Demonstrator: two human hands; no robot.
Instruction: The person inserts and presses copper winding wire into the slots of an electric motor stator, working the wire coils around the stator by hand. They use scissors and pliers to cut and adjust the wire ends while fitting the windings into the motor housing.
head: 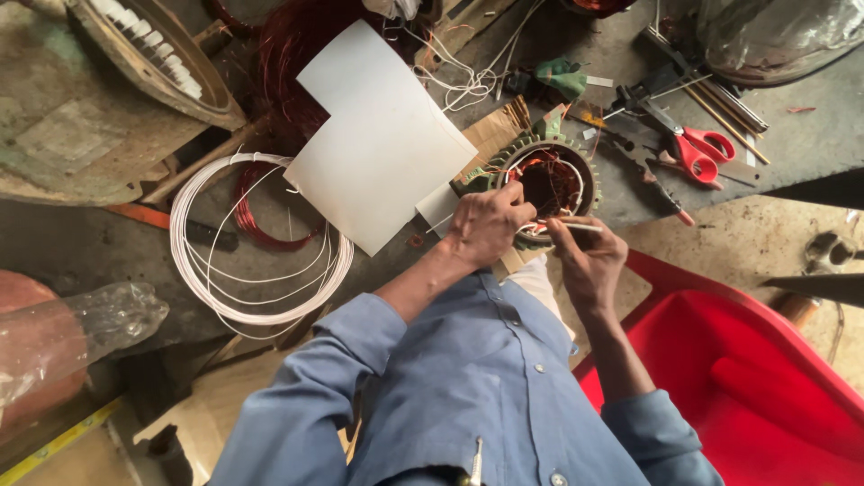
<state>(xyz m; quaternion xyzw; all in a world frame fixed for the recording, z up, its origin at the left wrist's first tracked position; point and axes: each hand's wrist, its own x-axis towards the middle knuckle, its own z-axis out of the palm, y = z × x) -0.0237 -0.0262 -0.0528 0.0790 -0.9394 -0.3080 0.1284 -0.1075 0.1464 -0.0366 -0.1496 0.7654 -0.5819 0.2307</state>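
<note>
A person in a blue shirt [486, 378] works with both hands at a round motor core [549, 184] wound with copper wire, which sits on a cluttered workbench [801, 144]. The left hand [488, 223] rests on the near rim of the core, fingers curled tight around a bit of the winding. The right hand [587, 261], just beside the core's near edge, pinches a thin white sleeve [571, 226] between thumb and fingertips, its tip pointing at the left hand. White sheets of paper [378, 144] lie just left of the core, and past them a coil of white tubing [252, 261]. Red-handled scissors [697, 148] lie to the core's right; a red plastic tub [765, 378] sits below and right of it
</note>
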